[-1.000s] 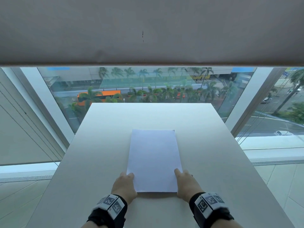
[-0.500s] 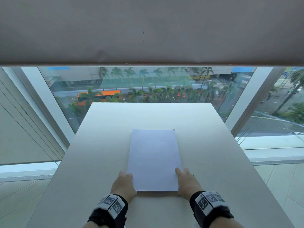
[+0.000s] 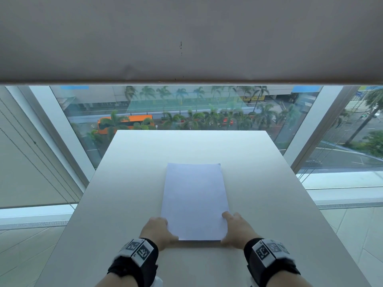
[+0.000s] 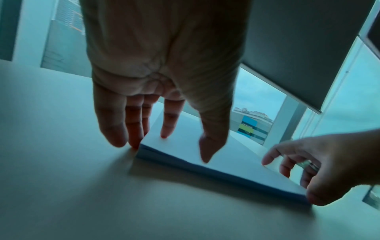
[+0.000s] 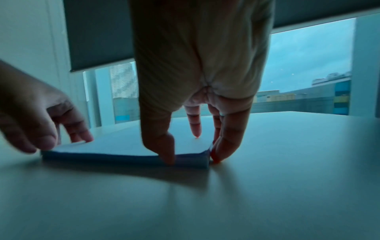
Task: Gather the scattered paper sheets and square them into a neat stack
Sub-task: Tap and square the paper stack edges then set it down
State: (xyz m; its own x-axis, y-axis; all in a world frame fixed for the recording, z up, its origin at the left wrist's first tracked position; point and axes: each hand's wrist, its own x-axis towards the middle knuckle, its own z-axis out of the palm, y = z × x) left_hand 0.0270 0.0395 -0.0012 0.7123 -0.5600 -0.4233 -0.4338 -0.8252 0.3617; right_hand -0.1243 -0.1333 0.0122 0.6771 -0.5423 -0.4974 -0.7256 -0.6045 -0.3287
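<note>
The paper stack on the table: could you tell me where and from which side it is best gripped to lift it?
Probably by the two near corners, from the sides: the paper stack lies flat on the table, lengthwise away, and the left hand and right hand already flank those corners.

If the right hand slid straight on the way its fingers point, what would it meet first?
Probably nothing on the table: the right hand points along the right edge of the paper stack, over bare table to its far edge. Its index fingertip already touches the stack's top.
</note>
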